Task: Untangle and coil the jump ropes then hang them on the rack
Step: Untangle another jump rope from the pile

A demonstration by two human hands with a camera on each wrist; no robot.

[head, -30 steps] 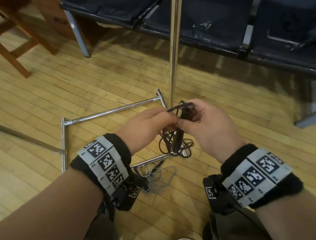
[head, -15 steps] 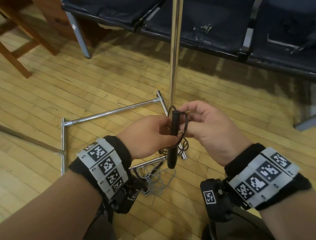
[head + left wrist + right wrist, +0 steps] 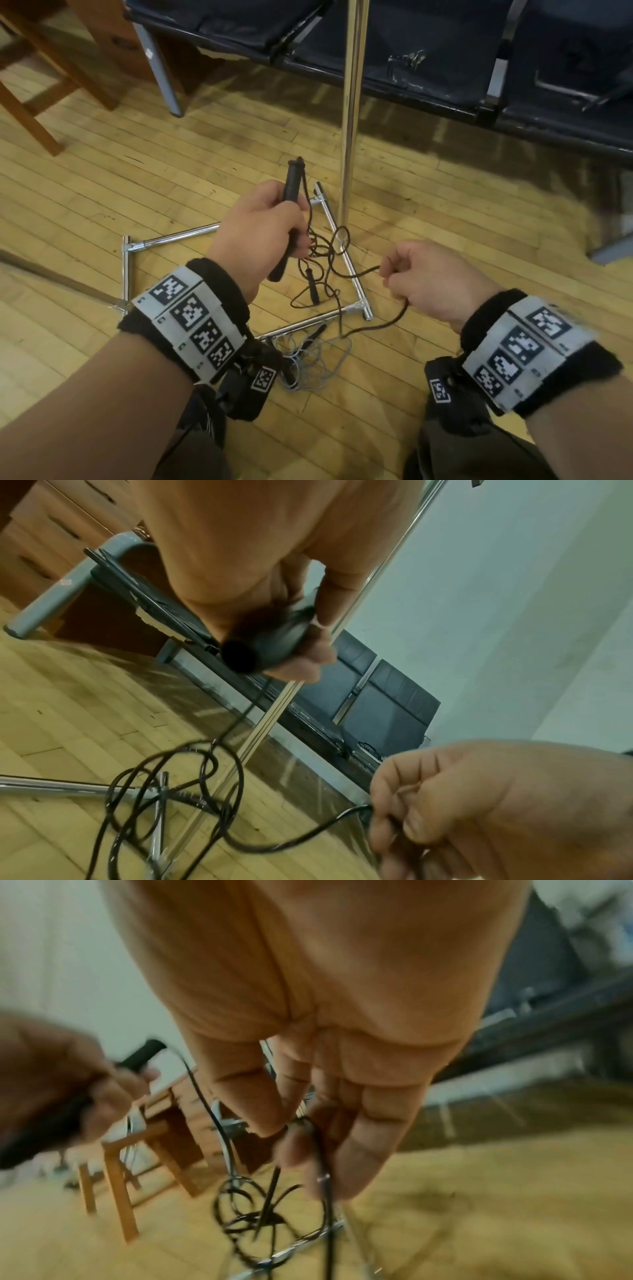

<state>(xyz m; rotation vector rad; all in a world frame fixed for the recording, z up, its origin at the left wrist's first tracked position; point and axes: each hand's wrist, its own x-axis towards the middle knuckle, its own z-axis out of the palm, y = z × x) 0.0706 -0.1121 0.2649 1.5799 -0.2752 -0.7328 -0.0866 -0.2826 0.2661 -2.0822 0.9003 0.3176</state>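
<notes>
My left hand (image 3: 263, 222) grips a black jump-rope handle (image 3: 292, 186) upright above the floor; the left wrist view shows the handle's butt end (image 3: 240, 656). My right hand (image 3: 428, 274) pinches the black cord (image 3: 363, 272) of the same rope, out to the right; the cord (image 3: 318, 1150) runs through its curled fingers. Between the hands the cord hangs in tangled loops (image 3: 322, 250), with the second black handle (image 3: 312, 291) dangling among them. A grey jump rope (image 3: 311, 359) lies in a heap on the floor. The chrome rack pole (image 3: 351, 113) rises behind.
The rack's chrome base frame (image 3: 352, 277) lies on the wooden floor under the hands. A row of dark blue seats (image 3: 428, 51) stands behind the pole, and wooden furniture legs (image 3: 41, 113) are at the far left.
The hands have separated: my left hand lifted the handle up and left, while my right hand drew the cord out to the right. The loops now hang loose between them.
</notes>
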